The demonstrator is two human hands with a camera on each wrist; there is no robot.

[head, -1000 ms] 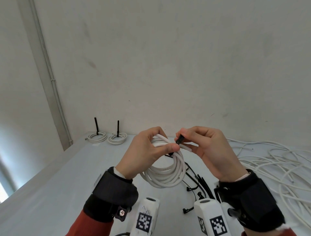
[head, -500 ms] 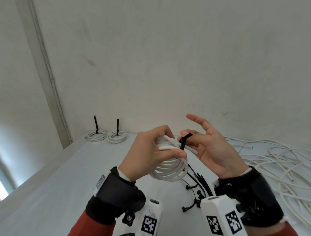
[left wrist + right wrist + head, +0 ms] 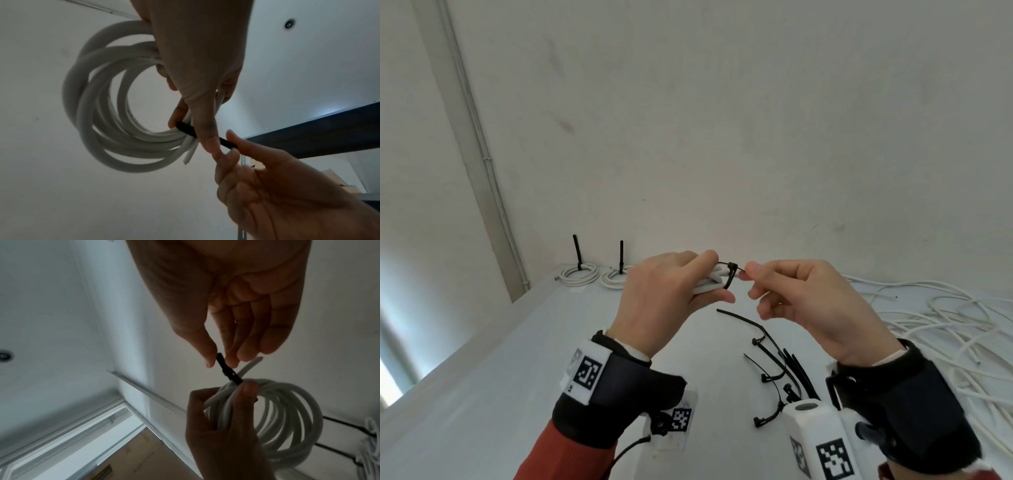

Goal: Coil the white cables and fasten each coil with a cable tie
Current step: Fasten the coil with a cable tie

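Note:
My left hand (image 3: 717,277) grips a white cable coil (image 3: 709,284) above the table, and in the head view most of the coil is hidden behind that hand. The left wrist view shows the coil (image 3: 86,113) with several loops hanging from my fingers. A black cable tie (image 3: 731,274) is looped round the bundled strands, its head on top. My right hand (image 3: 751,274) pinches the tie's tail (image 3: 223,365) between thumb and fingertips, just to the right of the coil (image 3: 298,418).
Two tied coils (image 3: 580,274) (image 3: 616,277) lie at the table's back left, tie tails sticking up. Several loose black cable ties (image 3: 780,363) lie on the white table (image 3: 534,359) under my hands. A tangle of loose white cables (image 3: 945,325) covers the right side.
Both hands have risen and the coil has tipped back behind my left hand. My right hand's fingers, spread half a second ago, now pinch the tie's tail and have drawn it rightward.

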